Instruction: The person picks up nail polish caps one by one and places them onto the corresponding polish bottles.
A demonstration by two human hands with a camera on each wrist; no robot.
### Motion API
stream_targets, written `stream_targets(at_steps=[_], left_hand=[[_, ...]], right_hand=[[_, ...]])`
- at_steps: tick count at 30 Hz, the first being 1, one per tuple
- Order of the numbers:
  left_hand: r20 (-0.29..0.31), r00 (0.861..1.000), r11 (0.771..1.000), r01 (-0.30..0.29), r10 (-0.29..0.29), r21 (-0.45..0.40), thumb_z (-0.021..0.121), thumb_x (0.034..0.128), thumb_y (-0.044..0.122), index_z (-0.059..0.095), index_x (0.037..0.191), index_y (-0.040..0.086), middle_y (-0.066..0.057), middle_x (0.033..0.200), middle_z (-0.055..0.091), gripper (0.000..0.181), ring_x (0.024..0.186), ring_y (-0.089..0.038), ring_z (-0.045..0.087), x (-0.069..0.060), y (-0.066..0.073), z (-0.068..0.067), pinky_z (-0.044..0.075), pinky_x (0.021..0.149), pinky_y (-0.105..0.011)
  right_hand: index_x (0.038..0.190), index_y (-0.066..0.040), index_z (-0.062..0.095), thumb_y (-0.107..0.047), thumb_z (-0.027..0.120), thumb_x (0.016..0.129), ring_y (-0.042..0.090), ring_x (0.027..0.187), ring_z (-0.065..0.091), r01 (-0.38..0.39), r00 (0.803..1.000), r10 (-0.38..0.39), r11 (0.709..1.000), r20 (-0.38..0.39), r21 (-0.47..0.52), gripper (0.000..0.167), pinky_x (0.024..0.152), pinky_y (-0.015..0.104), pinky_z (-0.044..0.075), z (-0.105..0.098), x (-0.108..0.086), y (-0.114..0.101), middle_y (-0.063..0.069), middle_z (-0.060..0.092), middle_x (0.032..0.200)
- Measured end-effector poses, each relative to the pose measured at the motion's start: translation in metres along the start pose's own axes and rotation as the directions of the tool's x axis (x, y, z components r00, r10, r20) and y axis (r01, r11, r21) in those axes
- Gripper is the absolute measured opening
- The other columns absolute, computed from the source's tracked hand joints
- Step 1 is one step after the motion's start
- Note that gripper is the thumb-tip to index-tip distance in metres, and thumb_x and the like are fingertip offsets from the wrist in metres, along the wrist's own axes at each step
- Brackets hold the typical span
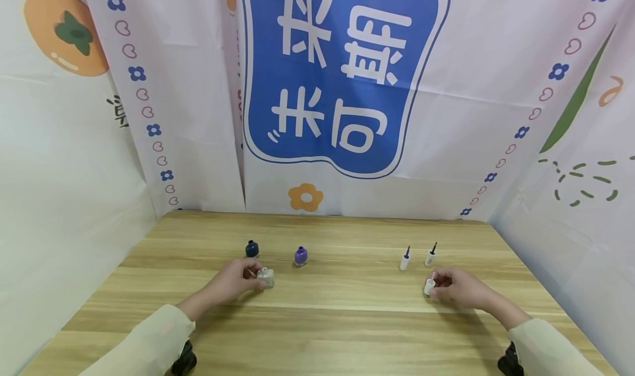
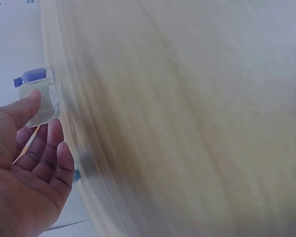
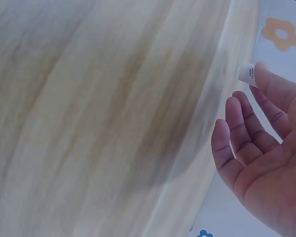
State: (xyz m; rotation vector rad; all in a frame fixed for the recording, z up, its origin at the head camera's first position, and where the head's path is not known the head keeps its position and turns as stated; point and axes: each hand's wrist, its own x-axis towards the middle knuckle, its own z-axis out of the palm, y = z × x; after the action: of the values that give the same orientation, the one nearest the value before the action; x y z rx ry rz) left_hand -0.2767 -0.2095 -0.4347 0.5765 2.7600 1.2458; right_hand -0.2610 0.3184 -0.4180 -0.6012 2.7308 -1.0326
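On the left of the table, my left hand (image 1: 237,279) pinches a small whitish, see-through nail polish bottle (image 1: 266,278) between thumb and fingers. The bottle stands uncapped, its neck upward. In the left wrist view the thumb lies across the bottle (image 2: 44,101), with the purple bottle (image 2: 35,75) partly seen behind it. Over on the right, my right hand (image 1: 458,286) pinches a white nail polish cap (image 1: 429,287), its brush end pointing up. The right wrist view shows the cap (image 3: 247,74) at the thumb tip, the other fingers loosely bent; its brush is hidden there.
Behind the left hand stand an open dark blue bottle (image 1: 252,249) and an open purple bottle (image 1: 300,256). Two white caps stand brush-up beyond the right hand, one with a purple brush (image 1: 405,259), one with a dark brush (image 1: 431,254). Printed cloth (image 1: 198,172) surrounds the wooden table (image 1: 327,332).
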Motion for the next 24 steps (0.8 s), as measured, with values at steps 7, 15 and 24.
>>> stream_targets(at_steps=[7, 15, 24], left_hand=[[-0.005, 1.000, 1.000, 0.006, -0.006, -0.029, 0.076, 0.0854, 0.017, 0.065, 0.102, 0.005, -0.002, 0.091, 0.063, 0.023, 0.080, -0.019, 0.058, 0.000, 0.006, -0.004, 0.049, 0.065, -0.031], [-0.058, 0.998, 0.996, 0.034, -0.039, -0.086, 0.075, 0.0859, 0.016, 0.065, 0.103, 0.004, -0.004, 0.094, 0.063, 0.023, 0.082, -0.018, 0.059, -0.001, 0.017, -0.007, 0.053, 0.064, -0.030], [-0.085, 0.994, 0.986, 0.052, -0.066, -0.161, 0.077, 0.0842, 0.020, 0.064, 0.108, 0.000, -0.007, 0.101, 0.065, 0.034, 0.088, -0.020, 0.063, 0.001, 0.023, -0.005, 0.055, 0.076, -0.034]], right_hand=[[0.094, -0.003, 0.060, -0.016, 0.069, 0.091, 0.014, 0.071, 0.050, -0.014, 1.000, 0.016, 0.996, -0.012, 0.086, 0.015, 0.057, 0.025, 0.046, -0.005, -0.001, -0.007, 0.005, 0.056, 0.084], [0.096, 0.001, 0.057, -0.015, 0.065, 0.094, 0.024, 0.084, 0.063, 0.022, 1.000, -0.020, 0.985, -0.010, 0.173, 0.017, 0.070, 0.034, 0.054, -0.010, 0.002, -0.015, 0.012, 0.065, 0.092], [0.099, 0.005, 0.057, -0.014, 0.067, 0.092, 0.038, 0.090, 0.064, 0.004, 1.000, 0.002, 0.967, -0.023, 0.254, 0.023, 0.075, 0.042, 0.056, -0.013, 0.005, -0.029, 0.019, 0.066, 0.093]])
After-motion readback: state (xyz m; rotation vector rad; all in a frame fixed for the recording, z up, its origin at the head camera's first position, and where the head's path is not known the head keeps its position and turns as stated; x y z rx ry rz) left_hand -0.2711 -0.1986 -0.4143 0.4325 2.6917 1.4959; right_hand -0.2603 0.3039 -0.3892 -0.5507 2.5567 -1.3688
